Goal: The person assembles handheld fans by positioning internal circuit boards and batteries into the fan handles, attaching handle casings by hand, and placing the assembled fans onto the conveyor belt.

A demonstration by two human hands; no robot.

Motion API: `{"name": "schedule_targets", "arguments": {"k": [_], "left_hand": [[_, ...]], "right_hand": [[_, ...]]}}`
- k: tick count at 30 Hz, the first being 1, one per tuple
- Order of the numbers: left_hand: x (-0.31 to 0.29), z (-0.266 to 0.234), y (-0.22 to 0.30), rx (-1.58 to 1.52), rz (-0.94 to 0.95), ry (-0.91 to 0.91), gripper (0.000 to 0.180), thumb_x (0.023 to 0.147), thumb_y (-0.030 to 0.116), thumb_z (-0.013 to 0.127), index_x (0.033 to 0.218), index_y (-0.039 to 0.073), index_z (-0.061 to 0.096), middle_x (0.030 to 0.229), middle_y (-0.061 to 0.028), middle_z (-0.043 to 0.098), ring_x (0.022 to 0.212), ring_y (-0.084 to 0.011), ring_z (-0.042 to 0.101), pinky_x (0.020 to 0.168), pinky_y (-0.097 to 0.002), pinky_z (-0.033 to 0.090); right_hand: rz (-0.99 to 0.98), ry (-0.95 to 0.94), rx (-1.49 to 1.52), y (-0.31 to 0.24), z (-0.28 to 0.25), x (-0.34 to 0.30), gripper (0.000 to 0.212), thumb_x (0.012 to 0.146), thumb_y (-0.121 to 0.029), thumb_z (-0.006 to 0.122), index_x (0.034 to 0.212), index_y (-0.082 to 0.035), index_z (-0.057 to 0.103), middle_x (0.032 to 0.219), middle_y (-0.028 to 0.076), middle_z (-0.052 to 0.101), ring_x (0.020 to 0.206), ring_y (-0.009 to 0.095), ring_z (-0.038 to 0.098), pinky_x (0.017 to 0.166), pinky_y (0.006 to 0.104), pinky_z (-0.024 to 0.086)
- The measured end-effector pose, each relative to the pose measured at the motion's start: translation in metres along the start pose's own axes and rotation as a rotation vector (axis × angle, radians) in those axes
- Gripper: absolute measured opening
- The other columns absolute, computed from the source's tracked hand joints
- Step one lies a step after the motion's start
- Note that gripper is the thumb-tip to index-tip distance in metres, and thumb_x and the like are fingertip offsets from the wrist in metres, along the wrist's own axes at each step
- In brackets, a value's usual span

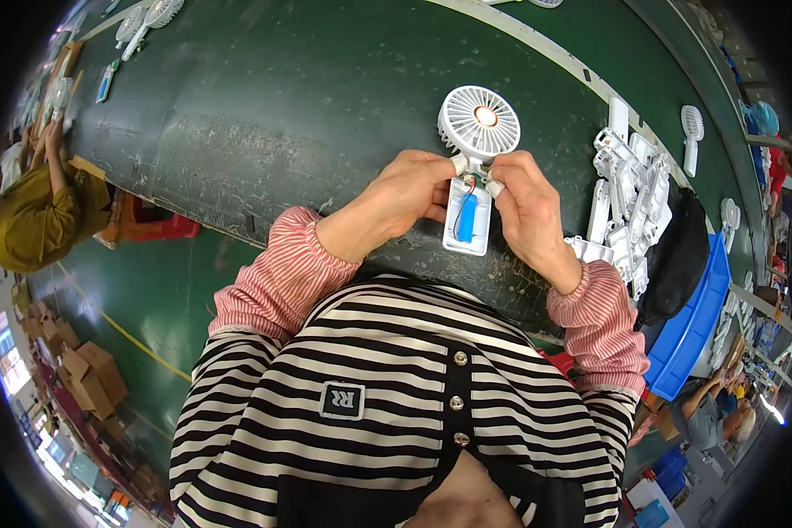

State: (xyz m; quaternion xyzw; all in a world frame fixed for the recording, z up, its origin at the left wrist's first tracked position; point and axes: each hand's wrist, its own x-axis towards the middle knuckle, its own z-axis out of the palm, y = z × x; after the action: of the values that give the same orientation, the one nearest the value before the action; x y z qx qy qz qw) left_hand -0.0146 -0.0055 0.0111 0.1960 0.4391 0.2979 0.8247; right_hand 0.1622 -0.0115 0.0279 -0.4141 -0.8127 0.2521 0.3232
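A white handheld fan lies in front of me with its round grille facing up. Its handle housing is uncovered and shows a blue battery cell with thin red and dark wires. My left hand pinches the fan's neck from the left, the thumb and forefinger closed on it. From the other side my right hand is closed at the neck too, with a small white piece at its fingertips. The fingers hide most of the joint between head and handle.
White plastic handle shells are heaped on the dark table to my right, beside a black cloth and a blue bin. More fans lie beyond. A co-worker in an olive top sits at the far left.
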Motion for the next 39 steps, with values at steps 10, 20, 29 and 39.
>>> {"name": "schedule_targets", "arguments": {"k": [10,20,29,39], "left_hand": [[0.002,0.001,-0.002,0.015,-0.002,0.003,0.026,0.089,0.02,0.047,0.092,-0.003,0.057,0.084,-0.0099,0.062,0.071,-0.0168,0.062,0.062,-0.0309,0.052],[0.002,0.002,-0.005,0.048,0.024,0.039,0.026,0.088,0.02,0.047,0.092,-0.004,0.057,0.084,-0.0109,0.062,0.07,-0.0182,0.062,0.061,-0.0314,0.052],[-0.001,0.003,-0.005,0.083,0.033,0.013,0.024,0.082,0.017,0.057,0.092,-0.004,0.06,0.08,-0.0088,0.062,0.067,-0.0162,0.061,0.059,-0.0289,0.051],[0.001,0.004,-0.011,0.227,0.055,0.064,0.02,0.082,0.011,0.058,0.093,-0.006,0.06,0.081,-0.0082,0.061,0.067,-0.0144,0.06,0.059,-0.0277,0.051]], "right_hand": [[-0.07,-0.067,-0.202,-0.001,-0.001,0.0,0.019,0.067,0.008,0.054,0.085,0.001,0.053,0.091,0.011,0.051,0.073,0.028,0.057,0.061,0.0355,0.048],[-0.191,-0.101,-0.316,-0.003,-0.001,0.0,0.023,0.06,0.004,0.057,0.083,0.003,0.052,0.09,0.012,0.05,0.078,0.026,0.055,0.063,0.0341,0.049],[-0.217,-0.139,-0.354,0.001,0.003,-0.002,0.018,0.062,0.0,0.056,0.078,0.003,0.05,0.088,0.012,0.049,0.076,0.027,0.053,0.064,0.0364,0.047],[-0.221,-0.094,-0.463,0.001,0.008,-0.004,0.015,0.061,-0.008,0.057,0.074,-0.002,0.052,0.078,0.007,0.046,0.071,0.023,0.05,0.059,0.0333,0.041]]}}
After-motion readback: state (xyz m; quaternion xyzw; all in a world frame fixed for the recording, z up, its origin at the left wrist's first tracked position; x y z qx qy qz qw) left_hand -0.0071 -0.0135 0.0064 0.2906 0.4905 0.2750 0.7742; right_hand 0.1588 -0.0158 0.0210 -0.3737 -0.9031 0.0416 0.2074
